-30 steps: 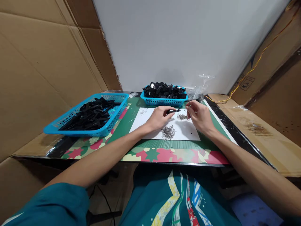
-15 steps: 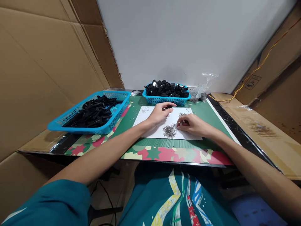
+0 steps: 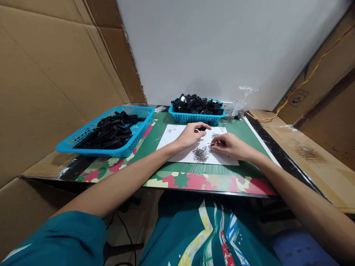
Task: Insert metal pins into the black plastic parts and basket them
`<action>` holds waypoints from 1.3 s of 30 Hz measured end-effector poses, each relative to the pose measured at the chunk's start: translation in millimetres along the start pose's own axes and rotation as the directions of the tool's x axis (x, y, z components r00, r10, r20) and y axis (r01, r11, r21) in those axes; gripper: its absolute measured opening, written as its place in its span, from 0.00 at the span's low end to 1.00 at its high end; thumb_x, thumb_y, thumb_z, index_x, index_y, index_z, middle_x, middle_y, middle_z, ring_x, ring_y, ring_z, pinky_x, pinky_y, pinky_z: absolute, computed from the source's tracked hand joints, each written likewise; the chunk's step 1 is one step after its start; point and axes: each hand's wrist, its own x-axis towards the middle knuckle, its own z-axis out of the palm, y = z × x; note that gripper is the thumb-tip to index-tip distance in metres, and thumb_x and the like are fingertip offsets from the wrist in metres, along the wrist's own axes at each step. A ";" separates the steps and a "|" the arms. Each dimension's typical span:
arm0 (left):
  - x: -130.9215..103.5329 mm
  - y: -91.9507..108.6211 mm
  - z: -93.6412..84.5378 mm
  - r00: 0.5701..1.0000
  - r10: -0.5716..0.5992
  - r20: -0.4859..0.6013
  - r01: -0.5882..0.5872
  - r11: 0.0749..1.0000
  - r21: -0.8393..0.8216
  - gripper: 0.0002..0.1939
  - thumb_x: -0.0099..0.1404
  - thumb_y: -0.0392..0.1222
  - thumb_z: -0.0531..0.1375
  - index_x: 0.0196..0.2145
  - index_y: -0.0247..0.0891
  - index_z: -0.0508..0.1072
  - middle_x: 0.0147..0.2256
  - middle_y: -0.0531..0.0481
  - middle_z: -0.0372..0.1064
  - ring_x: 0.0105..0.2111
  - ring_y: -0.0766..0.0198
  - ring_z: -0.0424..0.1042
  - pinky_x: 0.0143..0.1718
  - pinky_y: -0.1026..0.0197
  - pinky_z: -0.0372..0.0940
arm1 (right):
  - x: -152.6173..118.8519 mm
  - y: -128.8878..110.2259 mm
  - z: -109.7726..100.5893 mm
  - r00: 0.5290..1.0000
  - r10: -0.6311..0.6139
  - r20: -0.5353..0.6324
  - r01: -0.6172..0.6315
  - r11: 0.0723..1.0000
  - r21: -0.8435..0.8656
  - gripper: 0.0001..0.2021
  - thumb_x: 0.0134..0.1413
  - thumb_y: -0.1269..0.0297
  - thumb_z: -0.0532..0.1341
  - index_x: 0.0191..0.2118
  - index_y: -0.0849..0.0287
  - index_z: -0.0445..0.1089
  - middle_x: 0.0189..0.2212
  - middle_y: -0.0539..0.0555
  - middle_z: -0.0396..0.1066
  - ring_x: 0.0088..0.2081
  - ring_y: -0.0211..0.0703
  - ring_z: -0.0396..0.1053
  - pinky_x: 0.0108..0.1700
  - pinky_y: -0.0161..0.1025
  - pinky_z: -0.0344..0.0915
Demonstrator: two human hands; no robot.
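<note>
My left hand (image 3: 192, 136) is over the upper middle of a white sheet (image 3: 173, 142), its fingers curled around a small black piece (image 3: 202, 129), mostly hidden. Close by on the right, my right hand (image 3: 229, 145) pinches a thin metal tool (image 3: 210, 143) that points left; whether it is tweezers or a pin I cannot tell. Below the tool, a pile of tiny metal parts (image 3: 200, 154) lies on the sheet. A smaller heap of metal bits (image 3: 215, 135) sits just behind my right hand, and a few scattered bits (image 3: 171, 129) lie at the sheet's far left corner.
At the left stands a blue basket (image 3: 133, 145) of long black strips. A second blue basket (image 3: 194, 118), heaped with black pieces, is behind the sheet against the wall. Clear plastic bags (image 3: 235, 109) are beside it. Cardboard (image 3: 55, 66) walls the left side; a yellow wire (image 3: 294, 90) hangs right.
Both hands have shifted slightly to the right. The metal tool in my right hand has moved a little right, away from the pile. The black piece stays in my left fingers.
</note>
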 end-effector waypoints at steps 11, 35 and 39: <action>-3.7 10.9 0.3 1.000 0.002 0.024 -0.002 1.000 0.009 0.15 0.64 0.31 0.59 0.46 0.32 0.80 0.34 0.48 0.75 0.30 0.66 0.64 0.34 0.60 0.60 | 0.4 1.2 2.0 0.998 -0.041 0.040 0.031 0.971 0.239 0.09 0.63 0.62 0.62 0.33 0.61 0.73 0.27 0.49 0.65 0.28 0.37 0.56 0.32 0.38 0.52; -4.7 13.0 -0.8 0.998 0.008 0.063 -0.012 0.998 0.061 0.15 0.64 0.33 0.58 0.47 0.31 0.80 0.37 0.45 0.76 0.34 0.63 0.69 0.41 0.58 0.64 | -0.7 -1.1 -1.9 1.000 -0.005 0.028 0.000 0.984 0.178 0.11 0.65 0.60 0.61 0.35 0.61 0.73 0.31 0.53 0.71 0.31 0.39 0.61 0.34 0.39 0.55; -5.3 13.4 -1.1 0.998 -0.002 0.061 -0.001 0.998 0.059 0.16 0.64 0.33 0.58 0.47 0.32 0.80 0.37 0.45 0.76 0.35 0.62 0.70 0.42 0.57 0.64 | -0.3 1.4 -1.3 0.998 -0.025 0.062 0.016 0.990 0.139 0.10 0.63 0.59 0.63 0.37 0.62 0.76 0.26 0.49 0.66 0.29 0.38 0.57 0.33 0.39 0.53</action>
